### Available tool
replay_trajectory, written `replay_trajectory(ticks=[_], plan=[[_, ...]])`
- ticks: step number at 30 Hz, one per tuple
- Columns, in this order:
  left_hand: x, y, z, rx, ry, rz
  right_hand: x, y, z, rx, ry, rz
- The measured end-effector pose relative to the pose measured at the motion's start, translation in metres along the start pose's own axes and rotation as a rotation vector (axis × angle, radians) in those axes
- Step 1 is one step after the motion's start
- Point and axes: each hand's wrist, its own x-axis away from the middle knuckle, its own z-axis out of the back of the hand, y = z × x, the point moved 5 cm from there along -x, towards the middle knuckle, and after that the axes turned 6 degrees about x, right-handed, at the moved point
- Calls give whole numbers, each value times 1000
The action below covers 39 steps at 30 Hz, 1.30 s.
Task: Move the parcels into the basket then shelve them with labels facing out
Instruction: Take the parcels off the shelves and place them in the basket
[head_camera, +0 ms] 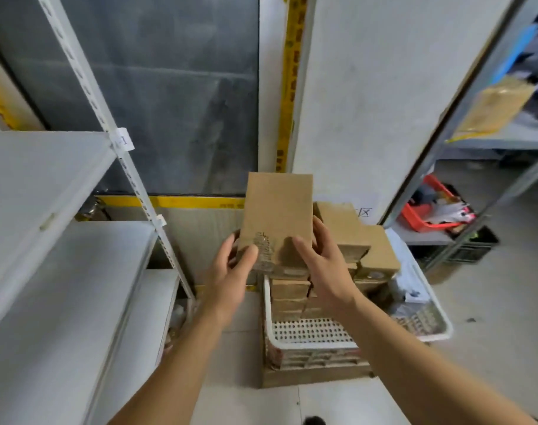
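Observation:
A flat brown cardboard parcel (277, 210) is held up above the white perforated basket (310, 335). My left hand (231, 271) grips its lower left corner, thumb on the top face. My right hand (323, 265) grips its lower right edge. No label shows on the parcel's upper face, only a strip of clear tape near my left thumb. Several more brown parcels (363, 240) are stacked in the basket, piled well above its rim. The basket stands on a cardboard box on the floor.
White metal shelves (47, 240) run along my left, with an upright post (132, 179) near the parcel. A grey rack (476, 148) on the right holds a yellow envelope and a red basket (430, 210). A white wall panel lies ahead.

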Motion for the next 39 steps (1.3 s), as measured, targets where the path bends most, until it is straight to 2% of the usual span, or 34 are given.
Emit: replay_trajectory(ticks=[8,16,21,26,33,39], plan=[[-37,-14,-148,-75,-289,31,-28,22,143,41,212,-36],[-83,-45,-301,-197,-316,134,-95,68,292,-6,310,-160],[-113,-70,-379,-221,-324,211,-130,108,364,22,291,-259],[-137,-100,-408,-351,-249,260,-161,149,395,-6,219,-334],[-150,-120,-412,-606,-148,224,-182,196,391,29,108,-418],[-153,-115,-409,-769,-125,179,-180,199,372,172,145,-380]])
